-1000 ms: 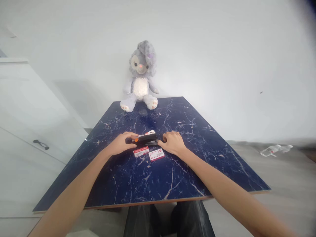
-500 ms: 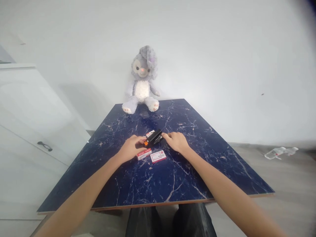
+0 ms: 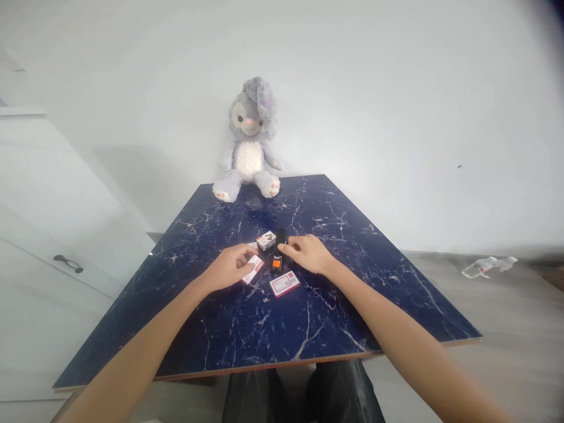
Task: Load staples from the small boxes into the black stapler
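Left hand [image 3: 229, 269] first, and it has a small red-and-white box [image 3: 252, 269] pinched between thumb and fingers, the box tilted out toward the right hand [image 3: 306, 254]. Over on that side, the right hand is curled, thumb laid across the black stapler [image 3: 277, 264], which sits just left of it, orange end pointing back toward the person; whether those fingers are closed on it, I can't tell from here. So the stapler lies between the two hands, lengthwise, away from the body.

Just nearer the body than the right hand, and to its left, a flat red-and-white pack [image 3: 284, 284] lies face up. Just past the left hand's fingertips, there's a white printed box [image 3: 266, 240], close by the stapler, and a bit of red and white peeks out beside it, too hidden to name. All this on a dark blue marbled surface [image 3: 264, 329] beneath both hands.

Well beyond the hands, a grey plush toy [image 3: 249, 158] sits at the far edge, in front of a pale wall [image 3: 374, 106]. Far left of the left hand, a white cabinet [image 3: 53, 205] with a dark handle [image 3: 68, 263].
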`<control>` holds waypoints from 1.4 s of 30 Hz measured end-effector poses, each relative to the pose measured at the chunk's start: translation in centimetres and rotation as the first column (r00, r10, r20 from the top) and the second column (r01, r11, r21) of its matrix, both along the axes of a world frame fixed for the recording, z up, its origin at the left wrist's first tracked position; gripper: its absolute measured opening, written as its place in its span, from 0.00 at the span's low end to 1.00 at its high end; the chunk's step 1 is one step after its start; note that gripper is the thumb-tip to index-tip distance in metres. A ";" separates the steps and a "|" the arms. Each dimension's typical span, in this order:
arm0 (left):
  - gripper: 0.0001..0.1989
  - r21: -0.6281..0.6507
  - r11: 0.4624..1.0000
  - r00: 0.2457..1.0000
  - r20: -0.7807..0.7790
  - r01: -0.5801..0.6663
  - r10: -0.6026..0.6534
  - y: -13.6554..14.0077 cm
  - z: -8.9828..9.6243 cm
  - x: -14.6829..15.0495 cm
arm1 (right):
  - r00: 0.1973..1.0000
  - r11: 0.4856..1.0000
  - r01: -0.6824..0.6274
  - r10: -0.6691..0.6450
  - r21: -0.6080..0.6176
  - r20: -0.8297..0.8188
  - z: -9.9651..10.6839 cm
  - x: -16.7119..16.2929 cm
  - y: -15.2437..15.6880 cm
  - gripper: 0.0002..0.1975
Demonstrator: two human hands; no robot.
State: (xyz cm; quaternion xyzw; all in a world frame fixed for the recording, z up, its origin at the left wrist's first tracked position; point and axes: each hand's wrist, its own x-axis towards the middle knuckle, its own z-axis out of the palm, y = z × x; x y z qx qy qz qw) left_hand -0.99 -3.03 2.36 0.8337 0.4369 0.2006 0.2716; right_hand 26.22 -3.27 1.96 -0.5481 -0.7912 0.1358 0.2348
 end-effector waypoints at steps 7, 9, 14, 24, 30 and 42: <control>0.11 0.339 0.940 0.964 -0.232 -0.043 0.128 -1.0 -0.7 2.3 | 0.997 0.996 0.027 -0.033 0.084 0.072 -0.2 -1.8 -1.1 0.27; 0.13 0.319 0.948 0.972 -0.223 0.006 0.069 -1.4 -0.5 2.3 | 0.999 0.993 0.015 -0.019 0.120 0.038 -0.1 -2.0 -1.4 0.27; 0.25 0.052 0.967 0.958 -0.162 0.249 -0.238 -1.2 0.8 0.5 | 0.983 0.942 -0.148 0.172 0.302 -0.056 0.1 -2.6 -2.1 0.21; 0.22 0.118 0.975 0.982 -0.061 0.186 -0.180 -0.5 -0.6 1.1 | 0.975 0.883 -0.205 0.222 0.423 0.009 -0.5 -2.0 -1.5 0.20; 0.14 0.400 0.915 0.996 -0.056 -0.042 0.071 1.6 -0.9 -1.1 | 0.996 0.930 -0.086 0.083 0.358 0.024 0.8 -1.6 -1.9 0.10; 0.28 0.139 0.971 0.972 -0.158 0.194 -0.172 0.6 -0.4 -1.0 | 0.982 0.992 -0.007 -0.017 0.126 0.187 1.1 -2.1 -2.3 0.20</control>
